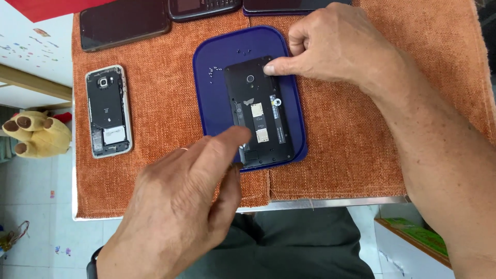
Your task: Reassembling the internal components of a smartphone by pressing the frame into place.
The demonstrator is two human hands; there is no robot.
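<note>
A black phone (261, 111) with its back cover off lies on a dark blue tray (206, 77). Its inner parts and two small gold card slots show. My right hand (336, 44) rests at the phone's top right corner, the index fingertip pressing on that corner. My left hand (181, 206) hovers over the phone's lower left corner, fingers loosely curled, thumb and forefinger near the edge; I cannot see anything held in it. Several tiny screws (214, 72) lie on the tray by the phone's upper left.
An orange cloth (351, 155) covers the table. A second opened phone with a silver frame (108, 111) lies to the left. Three more dark phones (124, 23) sit along the far edge. A yellow plush toy (36, 134) lies on the floor at left.
</note>
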